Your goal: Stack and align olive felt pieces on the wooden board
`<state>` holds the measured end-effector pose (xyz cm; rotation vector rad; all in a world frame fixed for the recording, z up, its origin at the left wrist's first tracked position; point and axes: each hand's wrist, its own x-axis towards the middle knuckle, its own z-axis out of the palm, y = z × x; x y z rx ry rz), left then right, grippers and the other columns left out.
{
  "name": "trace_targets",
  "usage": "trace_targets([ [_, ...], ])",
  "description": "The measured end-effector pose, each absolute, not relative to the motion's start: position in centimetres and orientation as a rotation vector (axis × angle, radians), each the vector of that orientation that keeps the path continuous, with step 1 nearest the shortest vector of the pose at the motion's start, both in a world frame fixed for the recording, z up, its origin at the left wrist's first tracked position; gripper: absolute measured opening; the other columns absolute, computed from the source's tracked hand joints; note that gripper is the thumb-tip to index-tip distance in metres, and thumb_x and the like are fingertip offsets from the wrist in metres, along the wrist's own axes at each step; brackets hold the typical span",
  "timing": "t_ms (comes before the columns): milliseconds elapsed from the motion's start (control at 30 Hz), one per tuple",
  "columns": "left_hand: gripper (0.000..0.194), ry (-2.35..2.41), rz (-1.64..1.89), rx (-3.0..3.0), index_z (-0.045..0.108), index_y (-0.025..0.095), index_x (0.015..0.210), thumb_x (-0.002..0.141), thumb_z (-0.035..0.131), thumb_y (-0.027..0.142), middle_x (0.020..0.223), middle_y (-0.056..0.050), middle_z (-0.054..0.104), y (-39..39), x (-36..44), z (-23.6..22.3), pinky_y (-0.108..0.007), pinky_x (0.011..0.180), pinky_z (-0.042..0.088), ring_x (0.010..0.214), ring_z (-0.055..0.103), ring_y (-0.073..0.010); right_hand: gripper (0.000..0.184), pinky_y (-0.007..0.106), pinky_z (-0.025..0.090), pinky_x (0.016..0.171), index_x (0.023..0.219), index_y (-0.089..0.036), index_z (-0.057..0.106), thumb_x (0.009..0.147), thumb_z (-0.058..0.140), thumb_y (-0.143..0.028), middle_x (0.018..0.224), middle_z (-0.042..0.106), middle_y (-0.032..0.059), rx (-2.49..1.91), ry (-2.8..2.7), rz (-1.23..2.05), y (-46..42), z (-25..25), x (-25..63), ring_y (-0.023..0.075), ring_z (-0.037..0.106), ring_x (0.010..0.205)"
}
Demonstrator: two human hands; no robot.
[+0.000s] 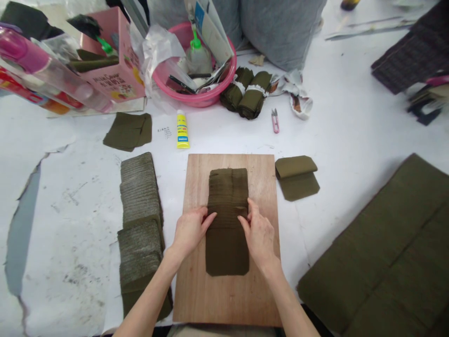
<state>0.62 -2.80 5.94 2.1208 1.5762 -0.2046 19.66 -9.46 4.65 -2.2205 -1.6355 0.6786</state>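
An overlapping row of dark olive fabric pieces (227,248) lies lengthwise on a wooden board (231,299), its upper edges staggered like steps. My left hand (191,229) grips the row's left edge, thumb on top and the other fingers curled at the side. On the opposite edge my right hand (258,231) does the same, its thumb resting on the fabric. The undersides of the pieces are hidden. Left of the board, a longer fanned row of olive pieces (140,196) shows whitish, rough strips. One folded olive piece (298,180) lies just right of the board.
Beyond the board are a yellow tube (182,131), pink thread snips (275,121) and tied olive fabric bundles (254,96). A pink basin (196,99) and pink box (117,79) stand at the back. Large olive fabric (382,262) covers the right; torn white paper (70,196) lies left.
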Motion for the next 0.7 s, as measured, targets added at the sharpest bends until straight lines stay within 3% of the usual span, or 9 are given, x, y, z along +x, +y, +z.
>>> trace_targets([
  [500,0.039,1.617,-0.03,2.039,0.046,0.02,0.064,0.091,0.042,0.047,0.063,0.001,0.053,-3.23,0.45,5.3,-0.024,0.057,0.03,0.058,0.048,-0.0136,0.045,0.032,0.043,0.063,0.136,-0.018,0.038,0.093,0.049,-0.027,0.075,0.063,0.0022,-2.228,-1.611,0.704,-9.55,4.42,19.56,0.0201,0.061,0.067],
  [700,0.033,1.686,0.079,1.931,0.048,0.021,0.072,0.088,0.049,0.049,0.059,0.004,0.051,-3.68,0.43,4.94,-0.024,0.054,0.032,0.054,0.048,-0.0124,0.035,0.033,0.048,0.072,0.125,-0.018,0.045,0.092,0.049,-0.028,0.096,0.061,0.0077,-2.128,-1.47,0.678,-9.57,4.87,19.5,0.0207,0.061,0.084],
])
